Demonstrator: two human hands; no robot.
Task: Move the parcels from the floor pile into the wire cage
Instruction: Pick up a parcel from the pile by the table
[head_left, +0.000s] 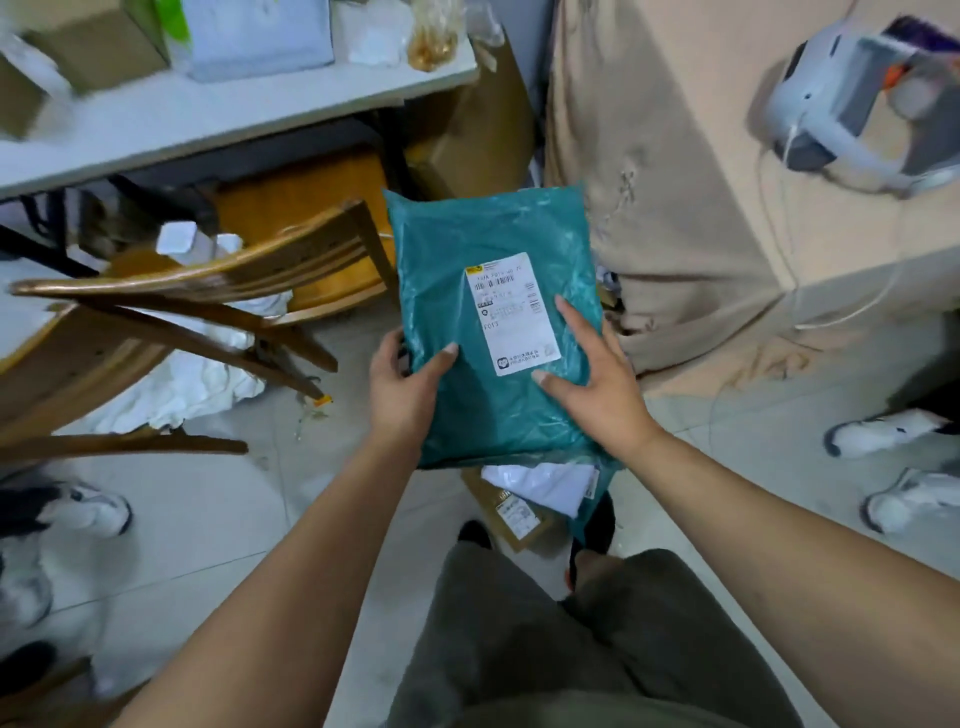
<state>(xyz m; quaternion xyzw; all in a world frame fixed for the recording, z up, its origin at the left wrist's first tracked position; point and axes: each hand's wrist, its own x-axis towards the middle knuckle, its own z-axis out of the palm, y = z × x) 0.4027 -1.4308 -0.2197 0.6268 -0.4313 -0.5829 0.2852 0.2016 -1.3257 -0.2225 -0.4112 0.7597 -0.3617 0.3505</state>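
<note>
— Where is the teal parcel (493, 234) lying?

— It is being held up over the floor (208, 519), its label (514, 312) facing up. A white parcel (540, 486) and a brown box (514, 519) are lying on the floor beneath it.

— What are the hands doing?

— The left hand (402, 395) is gripping its near left edge, thumb on top. The right hand (602, 389) is clasping its near right edge, thumb and forefinger lying on the face.

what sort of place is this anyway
Likely a cramped parcel storeroom or pickup point: a labelled teal mailer bag, more parcels on the tiled floor, cardboard boxes on the white table.
</note>
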